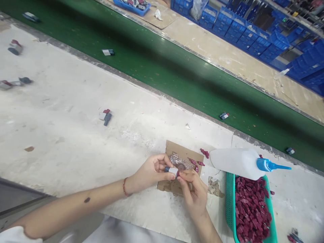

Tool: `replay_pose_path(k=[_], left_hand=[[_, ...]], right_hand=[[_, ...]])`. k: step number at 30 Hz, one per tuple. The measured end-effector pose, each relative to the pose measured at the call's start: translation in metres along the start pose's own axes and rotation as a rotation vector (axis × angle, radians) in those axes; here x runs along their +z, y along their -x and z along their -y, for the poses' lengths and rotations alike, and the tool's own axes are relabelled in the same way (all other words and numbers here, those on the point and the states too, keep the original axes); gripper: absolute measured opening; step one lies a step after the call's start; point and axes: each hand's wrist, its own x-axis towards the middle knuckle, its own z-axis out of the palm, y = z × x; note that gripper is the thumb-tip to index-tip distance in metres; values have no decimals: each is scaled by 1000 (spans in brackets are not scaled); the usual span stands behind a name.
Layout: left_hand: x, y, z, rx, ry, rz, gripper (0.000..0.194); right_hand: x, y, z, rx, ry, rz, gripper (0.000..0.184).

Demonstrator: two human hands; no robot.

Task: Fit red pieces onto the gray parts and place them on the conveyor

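Above a piece of brown cardboard (174, 147), my left hand (153, 170) pinches a small grey and dark-blue plastic part (172, 171). My right hand (194, 191) meets it from the right, its thumb and forefinger closed on a small maroon plastic piece (178, 173) at the part's grey end. The fingers partly cover where the two touch. Some clear, shiny material and a few loose maroon pieces (192, 161) lie on the cardboard. Right of my right hand stands a green basket (230, 202) filled with maroon pieces.
A white squeeze bottle (235, 162) with a blue nozzle lies across the basket's far end. Beyond the white table (76, 91) runs a green conveyor belt (157, 64) carrying several small parts. An assembled part (105, 116) lies to the left. Blue bins (235, 27) line the far side.
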Motion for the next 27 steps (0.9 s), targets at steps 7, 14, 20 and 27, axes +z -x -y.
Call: replay_pose_path(k=[7,14,20,27], left_hand=[[2,4,-4,52,-114,-30,44],[-1,5,-19,150,-485,-113,31],[-14,-23,-59,220,-552,-177,36],[-28,-129,-93,643,-744,-202,29]], right_hand=[[-1,0,6,-27,33,23,10],[-65,11,22,0,349,67,17],[-157,62,-5,343,841,-53,25],[-177,73,-25,382,812,14,27]])
